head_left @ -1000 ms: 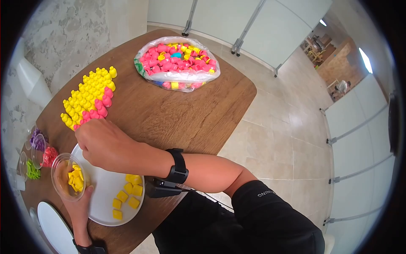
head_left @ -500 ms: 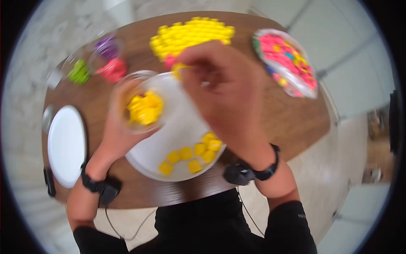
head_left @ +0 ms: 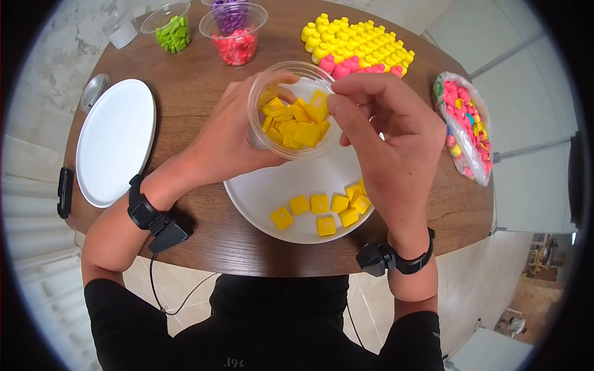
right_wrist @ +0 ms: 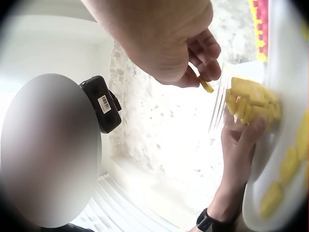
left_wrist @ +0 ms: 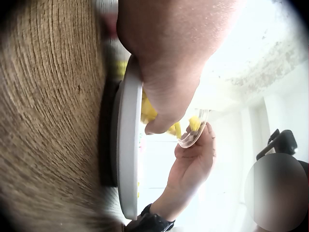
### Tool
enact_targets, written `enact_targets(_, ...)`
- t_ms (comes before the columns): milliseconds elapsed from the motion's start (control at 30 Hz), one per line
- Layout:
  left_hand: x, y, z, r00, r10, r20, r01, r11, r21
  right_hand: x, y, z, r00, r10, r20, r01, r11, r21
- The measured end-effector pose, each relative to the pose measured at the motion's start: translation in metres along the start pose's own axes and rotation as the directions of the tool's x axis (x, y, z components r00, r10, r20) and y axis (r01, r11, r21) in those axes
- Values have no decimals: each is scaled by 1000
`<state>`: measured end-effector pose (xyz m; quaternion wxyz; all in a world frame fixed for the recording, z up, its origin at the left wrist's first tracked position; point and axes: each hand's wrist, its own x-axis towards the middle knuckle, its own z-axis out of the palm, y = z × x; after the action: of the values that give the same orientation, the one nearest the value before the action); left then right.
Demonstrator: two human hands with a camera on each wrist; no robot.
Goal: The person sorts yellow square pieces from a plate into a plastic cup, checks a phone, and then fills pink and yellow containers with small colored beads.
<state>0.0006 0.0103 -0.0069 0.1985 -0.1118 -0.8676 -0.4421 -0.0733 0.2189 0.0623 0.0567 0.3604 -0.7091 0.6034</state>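
Note:
In the head view my left hand (head_left: 226,136) grips a clear plastic cup (head_left: 252,111) of yellow square tiles, tilted over a round white plate (head_left: 253,195). My right hand (head_left: 396,139) is at the cup's right rim, with thumb and index finger pinching one yellow tile (right_wrist: 206,85). The right wrist view shows this tile just outside the cup mouth, and the left thumb pressed along the cup's side. Several yellow tiles (head_left: 319,203) lie on the near part of the plate, some touching each other.
An empty white plate (head_left: 116,145) lies at the left. Cups of green pieces (head_left: 173,36), red pieces (head_left: 235,48) and purple pieces (head_left: 230,17) stand at the back. Yellow bottle-shaped pieces (head_left: 362,40) stand beyond my right hand. A bag of pink and yellow caps (head_left: 479,148) sits at the right.
My head view has turned toward the plate. The right hand has come back from the far side to the cup rim, pinching a tile. The left hand has raised the cup over the plate.

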Motion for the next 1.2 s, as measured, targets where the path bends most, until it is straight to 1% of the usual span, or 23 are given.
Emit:
enact_targets(100, -1, -1, -2, 1000, 22, -8, -21, 995, 93, 2, -6, -3, 998, 64, 25, -63, 998, -22)
enact_targets(167, -1, -1, -3, 999, 35, -35, -29, 986, 162, 5, -8, -10, 991, 127, -53, -120, 986, 116)
enact_targets(233, 1, 0, -7, 999, -9, -44, 17, 982, 186, 7, -11, -23, 986, 166, -29, -164, 984, 64)
enact_targets(267, 1, 1, -8, 998, -48, -39, 55, 977, 208, 8, -9, -32, 969, 220, 110, -213, 974, -73)
enact_targets(300, 1, 1, -8, 997, -54, -51, 64, 975, 213, 8, -8, -36, 929, 287, 235, -238, 947, -215)
enact_targets(367, -1, -3, -5, 996, -22, -82, 36, 984, 174, 4, -12, -33, 852, 310, 421, -124, 902, -413)
enact_targets(433, -1, -2, -6, 996, -51, -66, 59, 990, 126, 2, -24, -25, 696, 450, 560, -65, 816, -575)
enact_targets(467, 0, -2, -5, 996, -78, -46, 81, 994, 75, -2, -23, -22, 697, 452, 557, -67, 814, -577)
enact_targets(533, -1, -5, -5, 997, -47, -62, 52, 995, 84, -9, -18, -15, 619, 324, 715, 97, 872, -479)
enact_targets(567, -1, -6, -5, 997, -17, -81, 26, 995, 99, -9, -19, -13, 619, 324, 715, 100, 871, -481)
enact_targets(600, 0, -4, -6, 996, -18, -85, 26, 995, 99, -9, -20, -10, 562, 373, 739, 96, 858, -505)
enact_targets(633, 1, 0, -6, 990, -67, -121, 64, 998, -23, -9, -20, -8, 501, 418, 758, 94, 844, -528)
enact_targets(667, 2, 3, -7, 982, -119, -149, 97, 985, -145, -8, -20, -7, 500, 415, 760, 97, 845, -525)
enact_targets(700, 2, 3, -4, 981, -119, -151, 98, 985, -143, -8, -19, -7, 505, 406, 762, 101, 849, -519)
enact_targets(767, 1, 1, 2, 989, 4, -145, -16, 996, -84, -11, -15, -8, 513, 396, 762, 106, 852, -513)
enact_targets(800, 1, 2, 0, 989, 6, -148, -18, 996, -83, -14, -11, -9, 554, 356, 753, 113, 863, -492)
enact_targets(833, 1, 3, -2, 988, -53, -142, 31, 988, -152, -14, -9, -9, 592, 316, 742, 122, 874, -470)
enact_targets(900, 2, 3, -6, 985, -114, -132, 83, 972, -220, -13, -8, -9, 594, 320, 739, 125, 870, -477)
enact_targets(1000, 6, -2, -10, 975, -14, -223, -9, 995, -101, -12, -12, -9, 590, 350, 727, 102, 861, -498)
enact_targets(1067, 2, -2, -5, 994, -5, -107, 3, 1000, -15, -10, -15, -9, 572, 374, 730, 90, 856, -510)
enact_targets(1100, 2, 0, -6, 994, -8, -110, 6, 1000, -16, -10, -17, -9, 591, 373, 715, 72, 859, -507)
enact_targets(1167, 1, 4, -9, 998, 36, -42, -26, 977, 212, -9, -19, -9, 609, 370, 702, 54, 863, -503)
enact_targets(1200, 0, 3, -9, 999, 35, -42, -25, 977, 213, -9, -19, -9, 640, 344, 687, 58, 870, -489)
